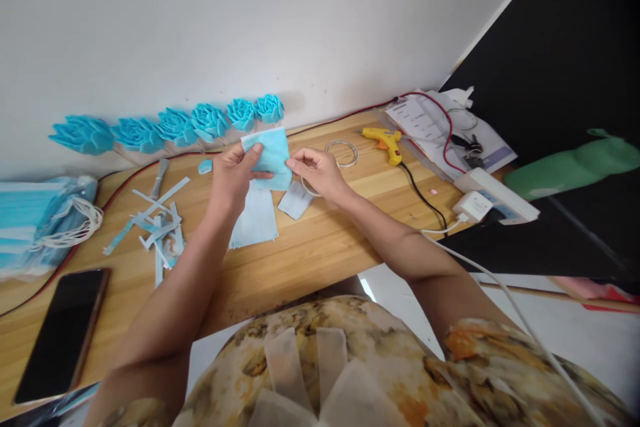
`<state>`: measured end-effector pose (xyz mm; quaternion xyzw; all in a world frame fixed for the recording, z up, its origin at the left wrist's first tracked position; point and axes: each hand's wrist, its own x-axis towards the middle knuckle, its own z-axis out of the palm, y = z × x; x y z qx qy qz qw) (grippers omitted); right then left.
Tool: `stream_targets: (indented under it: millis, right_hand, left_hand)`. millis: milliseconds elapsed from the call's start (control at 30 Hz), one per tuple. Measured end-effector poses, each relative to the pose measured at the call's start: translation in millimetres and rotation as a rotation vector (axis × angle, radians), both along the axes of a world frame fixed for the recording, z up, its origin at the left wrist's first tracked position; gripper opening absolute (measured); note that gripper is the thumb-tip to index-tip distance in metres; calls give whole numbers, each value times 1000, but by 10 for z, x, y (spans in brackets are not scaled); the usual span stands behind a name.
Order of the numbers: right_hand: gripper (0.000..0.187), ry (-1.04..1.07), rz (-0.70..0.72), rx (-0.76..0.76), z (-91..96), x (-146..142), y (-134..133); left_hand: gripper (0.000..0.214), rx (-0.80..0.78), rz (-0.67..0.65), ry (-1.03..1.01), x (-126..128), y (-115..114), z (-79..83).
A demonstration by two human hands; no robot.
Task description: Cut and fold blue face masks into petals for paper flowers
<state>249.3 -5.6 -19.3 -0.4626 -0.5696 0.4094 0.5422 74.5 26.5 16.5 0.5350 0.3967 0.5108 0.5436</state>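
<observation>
My left hand (pixel 235 170) and my right hand (pixel 316 170) both pinch a light blue piece of mask fabric (pixel 270 153), held a little above the wooden table (pixel 310 253). The left thumb presses on its left edge; the right fingers grip its right edge. Below it lie a larger pale blue mask sheet (pixel 255 220) and a small cut piece (pixel 295 200). A ring of clear tape (pixel 343 152) sits just behind my right hand.
Several blue fabric flowers (pixel 170 125) line the wall. Cut strips (pixel 160 230) and scissors lie left of my arm, a stack of masks (pixel 35 220) and a phone (pixel 63 333) farther left. A yellow glue gun (pixel 385 141), papers and a power strip (pixel 495 193) occupy the right.
</observation>
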Motion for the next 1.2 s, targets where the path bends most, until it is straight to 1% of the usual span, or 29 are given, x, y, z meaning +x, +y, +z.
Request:
stream_targets:
  millis: [67, 133, 200, 333, 400, 533, 633, 733, 800, 867, 933, 1033, 1067, 1100, 1200]
  right_hand:
    - [39, 72, 43, -1, 2, 10, 15]
    - [44, 148, 87, -10, -6, 13, 28]
    - [47, 169, 79, -20, -22, 16, 37]
    - [45, 112, -54, -17, -50, 31, 46]
    - [46, 115, -86, -11, -44, 43, 48]
    - [44, 129, -69, -6, 10, 70, 40]
    - [42, 67, -27, -2, 68, 88, 11]
    - [42, -21, 5, 18, 111, 89, -26]
    - [39, -69, -16, 38, 122, 85, -42]
    - [38, -95, -72, 66, 120, 87, -42]
    - [37, -98, -137, 96, 116, 102, -31]
    - [35, -105, -221, 117, 111, 141, -2]
    - [35, -114, -247, 119, 109, 155, 7]
    - [35, -123, -272, 121, 106, 168, 16]
    - [34, -124, -314, 128, 90, 201, 39]
  left_hand:
    - [38, -1, -18, 7, 4, 4, -9]
    - [40, -6, -50, 22, 29, -18, -19]
    - [42, -4, -95, 37, 62, -52, -27]
    - [41, -10, -208, 39, 103, -83, -32]
    - [42, -27, -244, 25, 99, -68, -34]
    - [39, -22, -241, 37, 69, -37, -47]
    - [46, 2, -241, 121, 66, -55, -65]
    - [52, 33, -290, 186, 86, -100, -83]
    - [56, 49, -318, 206, 94, -122, -86]
    - [58, 48, -327, 240, 81, -121, -82]
    - [50, 52, -348, 298, 42, -92, -80]
    - [20, 127, -389, 443, -51, -10, -98]
    - [17, 161, -391, 499, -83, 20, -107]
    - [19, 185, -387, 549, -113, 48, -116]
    - [23, 190, -376, 640, -180, 109, -121]
